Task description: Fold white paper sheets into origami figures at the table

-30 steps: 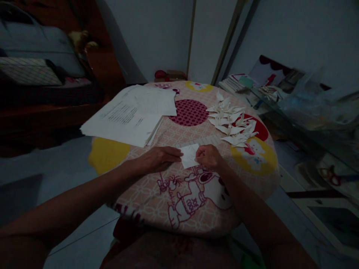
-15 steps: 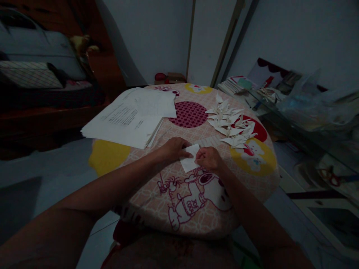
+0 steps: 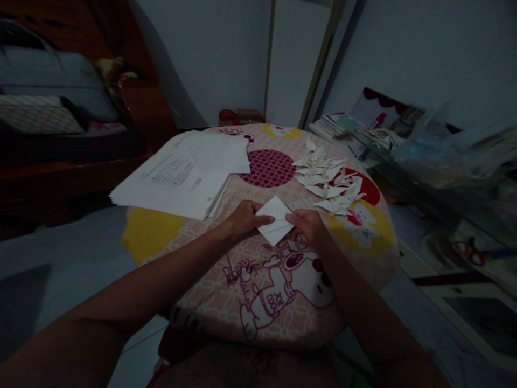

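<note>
Item 1: white paper square [image 3: 275, 229], small, turned as a diamond with 1 corner toward the person; faint crease lines on its face; number of layers cannot be told. Location: between the 2 hands, above the near-middle part of the tabletop [image 3: 210, 291], which has a printed cloth cover.

Item 2: left hand [image 3: 245, 215], pinched on the paper's left corner, thumb on top.

Item 3: right hand [image 3: 310, 223], pinched on the right corner, thumb on top, its lower fingers curled in.

Item 4: group of folded paper figures [image 3: 329, 206], winged, crowded together right of the paper; exact count unclear.

Item 5: stack of printed sheets [image 3: 181, 172], far left, apart from the hands.

Remarks: the step in hand appears to be folding, at an early stage. The next move seems to call for steady corners, aligned edges and a firmly pressed crease.
</note>
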A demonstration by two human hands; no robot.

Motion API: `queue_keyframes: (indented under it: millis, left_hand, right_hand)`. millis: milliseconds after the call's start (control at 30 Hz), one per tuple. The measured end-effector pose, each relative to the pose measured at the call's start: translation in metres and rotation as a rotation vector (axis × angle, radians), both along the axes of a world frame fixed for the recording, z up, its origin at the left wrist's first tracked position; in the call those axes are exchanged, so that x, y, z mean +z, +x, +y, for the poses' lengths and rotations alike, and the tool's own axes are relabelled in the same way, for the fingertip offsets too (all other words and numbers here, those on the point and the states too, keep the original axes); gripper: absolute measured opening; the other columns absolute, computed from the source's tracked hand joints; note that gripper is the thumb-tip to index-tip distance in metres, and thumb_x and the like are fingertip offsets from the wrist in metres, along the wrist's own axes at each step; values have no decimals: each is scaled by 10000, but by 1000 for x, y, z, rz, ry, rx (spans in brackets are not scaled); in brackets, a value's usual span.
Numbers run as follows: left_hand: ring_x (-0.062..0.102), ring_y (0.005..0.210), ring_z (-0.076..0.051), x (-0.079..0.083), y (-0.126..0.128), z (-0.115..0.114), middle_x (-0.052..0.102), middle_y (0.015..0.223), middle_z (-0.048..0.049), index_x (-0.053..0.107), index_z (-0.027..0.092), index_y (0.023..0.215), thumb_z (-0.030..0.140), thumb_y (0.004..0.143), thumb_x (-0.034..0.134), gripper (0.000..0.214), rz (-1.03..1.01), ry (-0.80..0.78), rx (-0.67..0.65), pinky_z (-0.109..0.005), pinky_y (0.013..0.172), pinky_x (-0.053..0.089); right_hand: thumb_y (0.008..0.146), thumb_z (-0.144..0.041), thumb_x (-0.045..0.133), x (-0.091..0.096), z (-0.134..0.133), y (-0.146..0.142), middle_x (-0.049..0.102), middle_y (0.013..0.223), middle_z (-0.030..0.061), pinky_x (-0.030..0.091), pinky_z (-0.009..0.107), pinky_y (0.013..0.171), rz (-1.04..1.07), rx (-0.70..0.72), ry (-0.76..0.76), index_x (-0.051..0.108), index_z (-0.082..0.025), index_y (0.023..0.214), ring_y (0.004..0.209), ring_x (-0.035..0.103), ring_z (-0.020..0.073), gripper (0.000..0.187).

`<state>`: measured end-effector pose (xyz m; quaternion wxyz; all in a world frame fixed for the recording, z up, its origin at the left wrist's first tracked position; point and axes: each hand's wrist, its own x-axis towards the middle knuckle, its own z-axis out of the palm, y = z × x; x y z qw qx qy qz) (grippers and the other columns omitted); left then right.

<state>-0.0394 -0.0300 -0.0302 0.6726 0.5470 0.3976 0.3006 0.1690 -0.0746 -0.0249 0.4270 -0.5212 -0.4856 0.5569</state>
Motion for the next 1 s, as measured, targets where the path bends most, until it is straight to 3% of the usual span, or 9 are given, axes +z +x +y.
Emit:
queue_keyframes:
  millis: [200,400,600,767,1000]
  left_hand:
    - [603,587,-133,-5,5,-4,711,702,-76,737,76,739,314,593,870,309,-89,-42,-26,-250,563,446]
    - [603,569,-127,-3,4,-5,718,695,-82,742,69,719,280,569,882,294,-112,-87,-26,-248,563,442]
    - [600,562,-127,-3,2,-4,723,699,-92,752,65,745,276,570,881,303,-110,-98,-9,-249,550,432]
    - [611,567,-134,-5,2,-2,719,688,-85,751,70,748,275,579,875,293,-137,-94,11,-258,563,449]
    - [566,531,-110,-3,2,-4,685,642,-62,736,74,731,301,604,864,290,-118,-56,-5,-235,527,409]
  right_hand:
    - [628,-431,806,-2,-1,-9,632,532,1,400,198,371,52,8,-21,671,-147,650,419,531,98,316]
    - [604,-398,783,1,0,0,603,448,-3,376,197,334,-42,23,-54,641,-155,614,349,501,103,282]
    - [653,-357,720,7,-2,14,625,458,6,450,215,386,-34,10,-9,646,-162,619,370,555,122,211]
    - [623,-356,735,5,0,6,703,578,33,518,243,452,0,88,-22,680,-155,672,466,636,152,214]
    - [604,-316,702,7,0,2,648,486,18,439,219,386,-42,102,-32,668,-150,635,392,559,130,172]
